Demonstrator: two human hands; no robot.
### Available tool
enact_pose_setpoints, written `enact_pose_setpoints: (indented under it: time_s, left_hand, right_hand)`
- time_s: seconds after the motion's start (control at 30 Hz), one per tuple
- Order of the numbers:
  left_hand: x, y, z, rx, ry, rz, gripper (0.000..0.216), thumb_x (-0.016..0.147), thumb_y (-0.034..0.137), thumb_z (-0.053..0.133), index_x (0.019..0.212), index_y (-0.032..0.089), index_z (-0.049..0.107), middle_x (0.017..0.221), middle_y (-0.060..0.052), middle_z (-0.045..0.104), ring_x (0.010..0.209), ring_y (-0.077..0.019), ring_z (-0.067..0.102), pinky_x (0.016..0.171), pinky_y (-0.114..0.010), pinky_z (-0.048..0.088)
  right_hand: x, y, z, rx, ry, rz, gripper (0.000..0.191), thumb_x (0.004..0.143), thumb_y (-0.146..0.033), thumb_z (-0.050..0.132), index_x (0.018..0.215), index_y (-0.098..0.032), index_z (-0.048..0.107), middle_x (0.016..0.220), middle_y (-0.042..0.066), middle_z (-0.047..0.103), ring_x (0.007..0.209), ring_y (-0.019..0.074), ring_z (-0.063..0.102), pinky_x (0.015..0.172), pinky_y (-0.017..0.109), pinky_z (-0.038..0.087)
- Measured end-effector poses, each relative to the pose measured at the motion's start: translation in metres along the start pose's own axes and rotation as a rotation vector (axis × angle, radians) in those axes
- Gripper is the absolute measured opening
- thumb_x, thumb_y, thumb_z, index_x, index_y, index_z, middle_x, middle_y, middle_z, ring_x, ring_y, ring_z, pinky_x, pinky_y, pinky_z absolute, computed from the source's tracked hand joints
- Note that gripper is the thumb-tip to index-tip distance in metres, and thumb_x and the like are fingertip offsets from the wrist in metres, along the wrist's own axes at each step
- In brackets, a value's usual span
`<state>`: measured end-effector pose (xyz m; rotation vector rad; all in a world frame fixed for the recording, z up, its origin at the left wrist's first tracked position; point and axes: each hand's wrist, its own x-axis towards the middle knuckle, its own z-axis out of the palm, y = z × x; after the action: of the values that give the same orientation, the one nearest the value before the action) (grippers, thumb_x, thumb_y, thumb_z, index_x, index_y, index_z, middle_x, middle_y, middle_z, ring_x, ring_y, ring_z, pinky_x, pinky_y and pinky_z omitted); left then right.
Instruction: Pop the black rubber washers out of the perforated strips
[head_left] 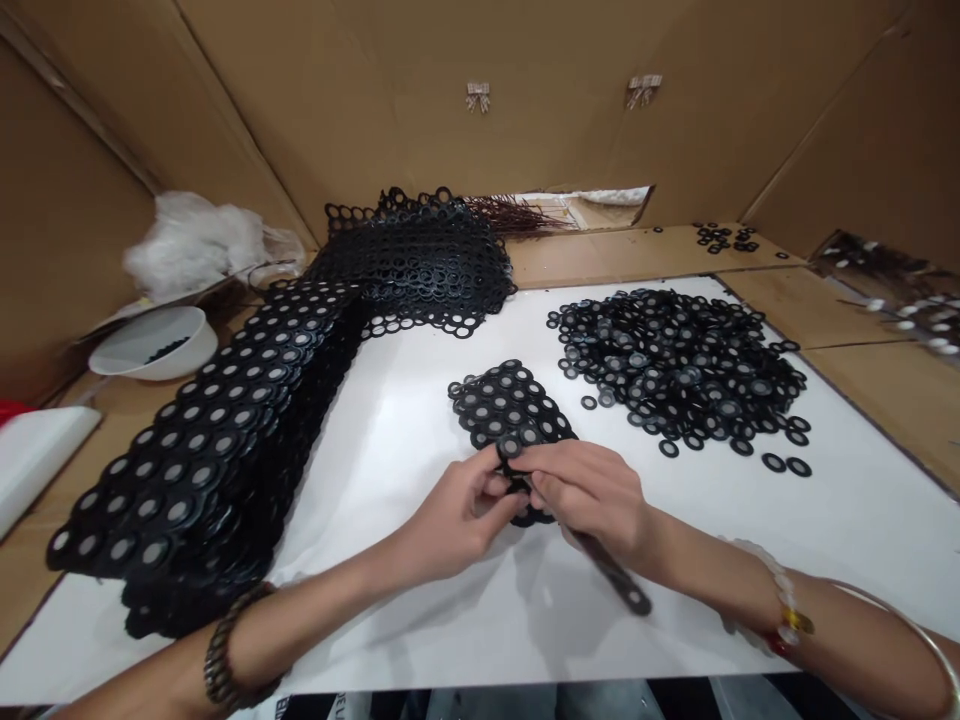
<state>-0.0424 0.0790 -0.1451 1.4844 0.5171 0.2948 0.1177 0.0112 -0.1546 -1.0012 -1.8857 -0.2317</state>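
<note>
A small black sheet of joined rings (510,405) lies on the white board (397,440) in front of me. My left hand (461,515) and my right hand (592,490) meet at its near edge, fingers pinched on the sheet. A dark strip of the same ring material (615,580) trails out from under my right hand toward me. Beyond the right hand lies a heap of loose black rings (679,365).
A long stack of ring sheets (217,440) runs down the left side, with empty punched-out webbing (420,255) piled at the back. A white bowl (154,340) and crumpled plastic (195,240) sit far left. Cardboard walls enclose the bench.
</note>
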Motion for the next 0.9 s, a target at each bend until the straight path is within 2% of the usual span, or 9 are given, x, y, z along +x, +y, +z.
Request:
enact_pose_setpoints:
  time_s: [0.07,0.13,0.23,0.33,0.43,0.5,0.6,0.77,0.9]
  left_hand:
    - [-0.001,0.001,-0.002,0.015,-0.034,-0.006,0.023,0.084,0.026,0.057,0.106,0.019,0.057,0.058,0.003,0.051,0.053,-0.0121,0.045,0.052,-0.024,0.033]
    - [0.000,0.003,-0.008,-0.051,-0.107,-0.015,0.025,0.080,0.027,0.063,0.104,0.019,0.060,0.067,0.000,0.058,0.065,-0.0153,0.054,0.063,-0.027,0.041]
    - [0.006,0.005,-0.023,-0.302,-0.233,-0.059,0.040,0.065,0.035,0.076,0.099,0.019,0.064,0.087,-0.006,0.066,0.085,-0.0227,0.059,0.078,-0.033,0.043]
    - [0.013,0.005,-0.036,-0.586,-0.094,-0.173,0.037,0.070,0.042,0.070,0.098,0.018,0.066,0.096,-0.009,0.067,0.083,-0.0218,0.060,0.070,-0.029,0.044]
    - [0.018,0.002,-0.039,-0.607,0.101,-0.257,0.036,0.076,0.019,0.065,0.111,0.021,0.060,0.101,-0.006,0.067,0.083,-0.0183,0.061,0.066,-0.025,0.042]
    - [0.019,0.000,-0.038,-0.603,0.137,-0.253,0.049,0.073,0.008,0.063,0.118,0.024,0.054,0.104,-0.004,0.066,0.089,-0.0188,0.061,0.071,-0.026,0.043]
    - [0.020,-0.002,-0.035,-0.620,0.158,-0.208,0.052,0.072,0.004,0.061,0.118,0.024,0.052,0.105,-0.004,0.065,0.095,-0.0195,0.060,0.077,-0.027,0.043]
    - [0.021,-0.003,-0.035,-0.549,0.182,-0.152,0.043,0.073,0.006,0.062,0.111,0.024,0.053,0.107,-0.003,0.064,0.097,-0.0192,0.059,0.079,-0.027,0.044]
    - [0.021,-0.002,-0.034,-0.462,0.235,-0.081,0.046,0.073,0.011,0.066,0.115,0.025,0.051,0.112,-0.005,0.062,0.104,-0.0214,0.056,0.088,-0.031,0.043]
  right_hand:
    - [-0.001,-0.003,-0.003,0.092,0.046,0.104,0.022,0.083,-0.004,0.044,0.091,-0.020,0.054,0.080,0.007,0.070,0.076,0.0177,0.067,0.064,0.029,0.057]
    - [-0.001,-0.011,-0.005,0.178,0.056,0.180,0.029,0.081,-0.003,0.043,0.101,-0.021,0.054,0.077,0.005,0.070,0.073,0.0169,0.067,0.062,0.028,0.057]
    - [-0.002,-0.030,-0.004,0.245,0.001,0.263,0.034,0.078,-0.003,0.045,0.105,-0.020,0.057,0.074,0.004,0.070,0.066,0.0167,0.067,0.059,0.027,0.057]
    - [-0.008,-0.048,0.002,0.261,0.032,0.306,0.034,0.078,-0.004,0.045,0.106,-0.019,0.057,0.079,0.006,0.071,0.068,0.0182,0.067,0.060,0.029,0.059]
    - [-0.014,-0.053,0.008,0.294,-0.059,0.126,0.030,0.078,-0.004,0.045,0.103,-0.015,0.056,0.079,0.006,0.071,0.068,0.0158,0.067,0.060,0.024,0.059]
    - [-0.016,-0.051,0.010,0.290,-0.103,0.064,0.026,0.077,-0.003,0.044,0.096,-0.013,0.058,0.077,0.005,0.071,0.066,0.0141,0.066,0.058,0.022,0.058]
    - [-0.022,-0.048,0.013,0.221,-0.092,0.055,0.021,0.074,-0.001,0.046,0.081,-0.017,0.058,0.077,0.004,0.070,0.067,0.0140,0.065,0.058,0.023,0.057]
    - [-0.031,-0.044,0.015,0.089,-0.159,-0.121,0.022,0.069,-0.002,0.057,0.062,-0.023,0.051,0.077,-0.001,0.068,0.073,0.0148,0.064,0.058,0.025,0.055]
    - [-0.031,-0.045,0.018,0.059,-0.110,-0.101,0.024,0.067,-0.001,0.056,0.060,-0.023,0.051,0.078,-0.001,0.067,0.075,0.0144,0.063,0.060,0.024,0.055]
